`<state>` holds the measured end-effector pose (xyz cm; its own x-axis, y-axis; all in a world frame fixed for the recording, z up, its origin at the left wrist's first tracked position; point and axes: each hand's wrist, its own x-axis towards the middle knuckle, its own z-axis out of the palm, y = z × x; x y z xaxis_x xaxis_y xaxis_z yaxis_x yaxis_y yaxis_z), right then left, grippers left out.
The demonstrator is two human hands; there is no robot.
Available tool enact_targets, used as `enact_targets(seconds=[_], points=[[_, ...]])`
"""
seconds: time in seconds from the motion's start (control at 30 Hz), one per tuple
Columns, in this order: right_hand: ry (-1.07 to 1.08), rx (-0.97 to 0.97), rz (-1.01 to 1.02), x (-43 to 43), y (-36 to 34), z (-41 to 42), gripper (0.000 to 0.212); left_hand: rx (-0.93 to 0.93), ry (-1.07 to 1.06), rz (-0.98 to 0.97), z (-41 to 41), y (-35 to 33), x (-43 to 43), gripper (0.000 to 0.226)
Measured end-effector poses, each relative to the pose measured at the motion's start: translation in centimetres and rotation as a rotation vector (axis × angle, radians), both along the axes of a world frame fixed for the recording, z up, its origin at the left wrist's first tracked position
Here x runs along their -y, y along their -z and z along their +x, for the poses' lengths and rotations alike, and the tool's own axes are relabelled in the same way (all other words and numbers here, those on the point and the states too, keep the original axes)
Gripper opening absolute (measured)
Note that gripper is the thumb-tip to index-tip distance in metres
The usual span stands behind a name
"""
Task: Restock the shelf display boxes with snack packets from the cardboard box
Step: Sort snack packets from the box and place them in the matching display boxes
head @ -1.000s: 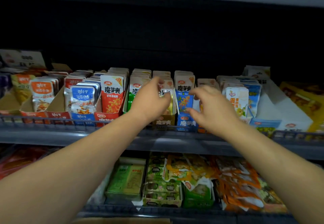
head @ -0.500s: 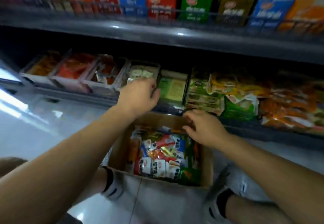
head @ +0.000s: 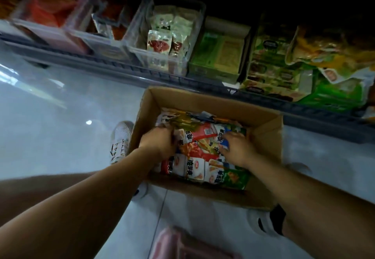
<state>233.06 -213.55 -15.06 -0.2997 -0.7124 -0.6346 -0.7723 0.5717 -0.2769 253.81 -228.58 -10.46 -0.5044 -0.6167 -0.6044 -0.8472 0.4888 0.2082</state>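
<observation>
Reaching down, both bare forearms stretched forward and converging into the cardboard box.

And placed where?

On the pale floor, open-topped, just in front of the bottom shelf, with a white shoe just beside its left wall.

Left hand?

Knuckles up, wrist bent, fingers curled down and buried among the snack packets at the box's left side. Possibly gripping some, but too blurred and hidden to tell.

Right hand?

Palm down, fingers spread and relaxed, resting flat on top of a blue-and-white packet toward the right wall. Not curled round anything.

And the rest of the stock?

Heaped loose in the box: red, white, green and blue. Up on the shelf, clear display boxes holding a few packets, green cartons just beside them to the right.
</observation>
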Motion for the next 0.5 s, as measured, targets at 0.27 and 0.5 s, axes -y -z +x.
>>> enact_targets(seconds=[0.27, 0.5], points=[[0.048, 0.028, -0.153, 2.1, 1.3, 1.9, 0.064, -0.021, -0.151, 0.104, 1.0, 3.7, -0.4, 0.064], [0.01, 0.091, -0.094, 4.1, 3.4, 3.9, 0.073, -0.094, -0.225, 0.204, 1.4, 4.3, -0.4, 0.068]])
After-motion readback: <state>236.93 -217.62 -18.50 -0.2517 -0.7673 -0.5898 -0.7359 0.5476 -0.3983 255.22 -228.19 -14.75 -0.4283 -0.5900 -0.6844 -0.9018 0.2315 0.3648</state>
